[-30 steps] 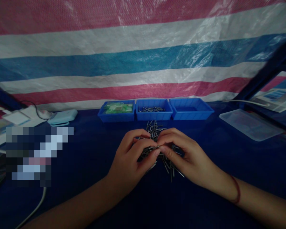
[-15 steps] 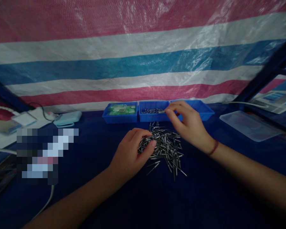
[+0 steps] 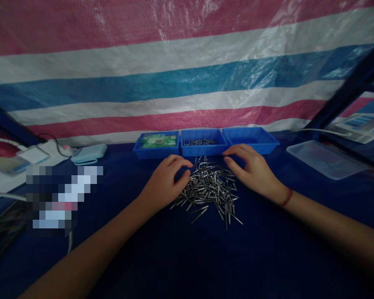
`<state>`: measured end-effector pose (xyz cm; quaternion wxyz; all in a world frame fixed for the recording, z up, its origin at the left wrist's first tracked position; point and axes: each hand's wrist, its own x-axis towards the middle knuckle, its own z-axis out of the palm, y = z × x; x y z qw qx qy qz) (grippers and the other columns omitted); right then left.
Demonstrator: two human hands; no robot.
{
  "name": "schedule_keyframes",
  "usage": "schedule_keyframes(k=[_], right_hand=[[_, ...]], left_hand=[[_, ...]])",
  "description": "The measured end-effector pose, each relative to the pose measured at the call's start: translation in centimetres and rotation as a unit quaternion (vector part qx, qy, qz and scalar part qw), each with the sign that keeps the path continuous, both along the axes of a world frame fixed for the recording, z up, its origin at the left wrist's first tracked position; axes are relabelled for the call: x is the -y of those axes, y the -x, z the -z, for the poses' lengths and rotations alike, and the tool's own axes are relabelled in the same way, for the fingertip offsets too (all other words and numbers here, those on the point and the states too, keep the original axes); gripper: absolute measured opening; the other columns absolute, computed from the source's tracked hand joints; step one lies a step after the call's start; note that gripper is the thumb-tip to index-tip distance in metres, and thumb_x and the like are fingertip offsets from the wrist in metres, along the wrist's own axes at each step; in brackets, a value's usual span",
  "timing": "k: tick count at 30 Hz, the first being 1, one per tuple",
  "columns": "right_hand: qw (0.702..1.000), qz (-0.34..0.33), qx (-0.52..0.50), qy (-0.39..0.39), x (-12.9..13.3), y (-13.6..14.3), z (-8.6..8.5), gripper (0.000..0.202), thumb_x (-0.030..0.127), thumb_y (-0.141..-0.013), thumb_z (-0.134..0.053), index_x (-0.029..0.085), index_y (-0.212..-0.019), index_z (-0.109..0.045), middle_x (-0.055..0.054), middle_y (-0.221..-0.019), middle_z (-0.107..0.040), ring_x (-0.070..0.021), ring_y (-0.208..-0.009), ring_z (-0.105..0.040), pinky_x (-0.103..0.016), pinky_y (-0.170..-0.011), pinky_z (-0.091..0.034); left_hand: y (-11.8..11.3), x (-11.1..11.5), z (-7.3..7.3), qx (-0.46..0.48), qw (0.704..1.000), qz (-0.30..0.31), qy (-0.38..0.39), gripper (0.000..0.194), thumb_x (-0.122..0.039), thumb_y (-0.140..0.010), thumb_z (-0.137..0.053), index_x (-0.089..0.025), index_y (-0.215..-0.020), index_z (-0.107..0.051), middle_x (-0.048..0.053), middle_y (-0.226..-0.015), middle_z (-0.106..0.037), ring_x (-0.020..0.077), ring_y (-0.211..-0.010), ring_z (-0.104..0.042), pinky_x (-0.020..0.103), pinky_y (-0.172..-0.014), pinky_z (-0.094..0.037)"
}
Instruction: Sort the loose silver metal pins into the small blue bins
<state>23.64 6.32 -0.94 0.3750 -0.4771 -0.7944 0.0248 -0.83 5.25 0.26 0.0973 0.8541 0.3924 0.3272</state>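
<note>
Grip of my left hand [image 3: 163, 180] half open, right hand [image 3: 254, 172] likewise, both apparently empty in dim light; metal pins [image 3: 210, 182], long axes mixed, lie on the bench [image 3: 187, 261], at 4 o'clock from the left, the nearer, and 8 from the right.

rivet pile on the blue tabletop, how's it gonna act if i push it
The rivet pile will probably shift raggedly, since the pieces lie crisscrossed and could snag one another. Single rivets near the edge may slide or roll off, being slim, shiny and loose on the tabletop. Each looks like straight metal, so likely stiff rather than bendy.
</note>
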Motion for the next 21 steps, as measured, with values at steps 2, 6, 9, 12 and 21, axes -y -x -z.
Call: schedule_keyframes(k=[2, 6, 9, 12, 21], right_hand=[[0.998, 0.011, -0.043, 0.035, 0.4, -0.8, 1.1, 0.016, 0.024, -0.083, -0.051, 0.018, -0.091, -0.063, -0.008, -0.093, -0.065, -0.0226, -0.090, -0.059, -0.040, -0.083, -0.045], [0.992, 0.039, -0.098, 0.063, -0.2, -1.2, 2.4, 0.017, 0.023, -0.082, -0.051, 0.017, -0.090, -0.064, -0.008, -0.091, -0.066, -0.0214, -0.084, -0.061, -0.038, -0.077, -0.048], [0.990, 0.044, -0.111, 0.071, -0.7, -1.1, 2.5, 0.017, 0.022, -0.080, -0.051, 0.017, -0.090, -0.064, -0.007, -0.089, -0.067, -0.0204, -0.082, -0.062, -0.037, -0.075, -0.048], [0.988, 0.047, -0.125, 0.079, -0.7, -1.2, 2.4, 0.018, 0.020, -0.079, -0.050, 0.017, -0.090, -0.064, -0.006, -0.089, -0.067, -0.0194, -0.082, -0.061, -0.035, -0.074, -0.048], [0.984, 0.030, -0.147, 0.095, -0.7, -1.1, 2.4, 0.017, 0.018, -0.078, -0.049, 0.017, -0.085, -0.064, -0.006, -0.087, -0.067, -0.0184, -0.079, -0.061, -0.035, -0.074, -0.047]], left_hand=[[-0.8, -0.5, -0.3, -0.019, 0.999, 0.026, -0.001, 0.016, -0.016, -0.087, -0.051, -0.019, -0.100, -0.059, 0.005, -0.101, -0.057, 0.0170, -0.097, -0.055, 0.037, -0.088, -0.045], [-3.2, -1.5, -1.0, -0.075, 0.992, 0.104, -0.009, 0.017, -0.023, -0.088, -0.054, -0.020, -0.101, -0.064, 0.006, -0.105, -0.056, 0.0175, -0.099, -0.054, 0.035, -0.091, -0.043], [-5.1, -2.5, -1.4, -0.142, 0.978, 0.152, -0.012, 0.018, -0.028, -0.089, -0.053, -0.021, -0.098, -0.067, 0.006, -0.106, -0.056, 0.0184, -0.098, -0.053, 0.034, -0.090, -0.042], [-6.6, -3.5, -1.7, -0.223, 0.959, 0.170, -0.030, 0.017, -0.025, -0.088, -0.054, -0.021, -0.091, -0.070, 0.007, -0.107, -0.057, 0.0204, -0.100, -0.052, 0.035, -0.089, -0.041], [-8.7, -3.8, -3.1, -0.371, 0.912, 0.170, -0.029, 0.014, -0.022, -0.083, -0.058, -0.025, -0.082, -0.072, 0.005, -0.108, -0.059, 0.0220, -0.100, -0.050, 0.031, -0.076, -0.039]])
